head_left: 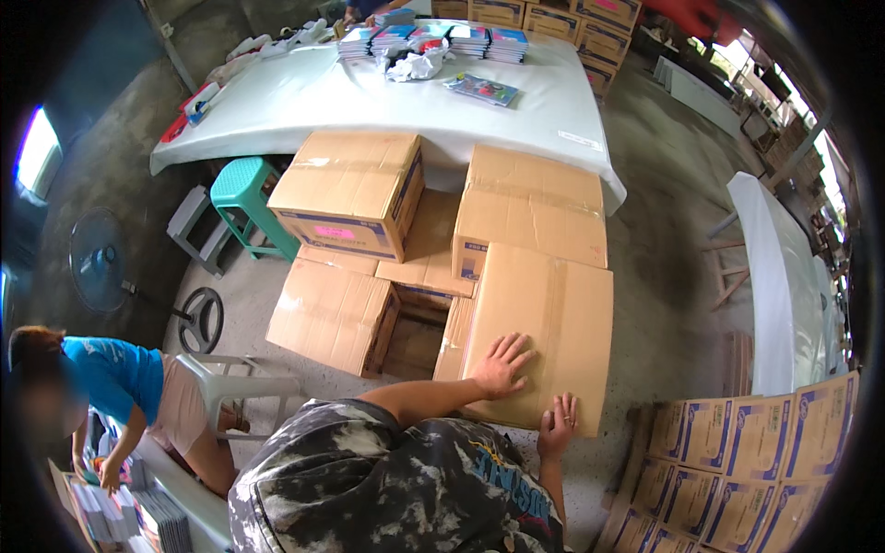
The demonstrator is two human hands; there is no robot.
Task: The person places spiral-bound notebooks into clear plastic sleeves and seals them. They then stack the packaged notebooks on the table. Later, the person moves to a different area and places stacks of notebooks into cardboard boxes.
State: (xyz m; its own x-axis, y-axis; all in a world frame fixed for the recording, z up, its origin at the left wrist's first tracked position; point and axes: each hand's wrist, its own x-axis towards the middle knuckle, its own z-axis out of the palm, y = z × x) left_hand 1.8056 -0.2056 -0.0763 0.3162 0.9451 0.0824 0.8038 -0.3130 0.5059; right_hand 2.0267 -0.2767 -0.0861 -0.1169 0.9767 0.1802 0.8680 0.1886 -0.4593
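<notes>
Right in front of me a closed brown carton (542, 309) with a tape strip along its top rests in a group of boxes. My left hand (504, 366) lies on its top near the left edge, fingers spread and palm down. At its near edge my right hand (557, 422) rests with fingers stretched out against the cardboard. Neither hand grips anything. Touching the far side of this box stands a second taped carton (530, 207). To the left, another carton (346, 189) with a pink label sits on top of lower boxes (332, 309).
Beyond is a white-covered table (304, 106) with stacked books (433, 41) and crumpled white material (415, 64). A green stool (244, 189) and grey chair (244, 387) stand left. A person in blue (115, 378) handles books. Printed cartons (728, 461) are stacked at lower right.
</notes>
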